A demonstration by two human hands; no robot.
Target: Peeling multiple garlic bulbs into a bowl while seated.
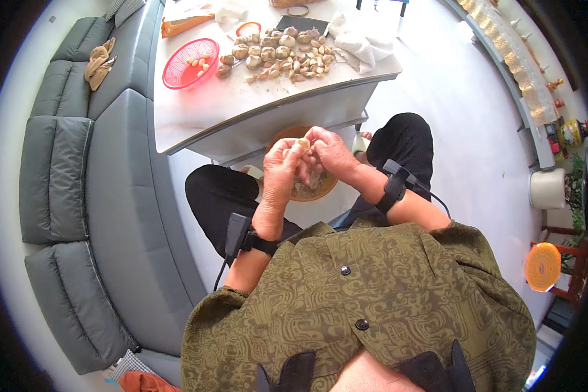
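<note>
Between my knees my left hand (284, 166) is closed, its thumb and fingertips pinching a pale garlic clove (302, 144). My right hand (333, 153) pinches at that clove too, the fingertips of both hands close together. Below them sits an orange-rimmed bowl (310, 193) holding papery scraps, partly hidden by my hands. On the white table (202, 114) ahead, several garlic bulbs (269, 54) and loose cloves (300, 67) lie in a pile, left of a crumpled white cloth (361, 42). A red mesh basket (176, 67) at the table's left holds peeled cloves.
A grey sofa (121, 183) runs along the left, with a brown cloth (100, 65) on it. A dark tray (300, 23) lies at the table's back. At right are a white pot (547, 188) with plants, a wooden chair (571, 251) and an orange round object (542, 266).
</note>
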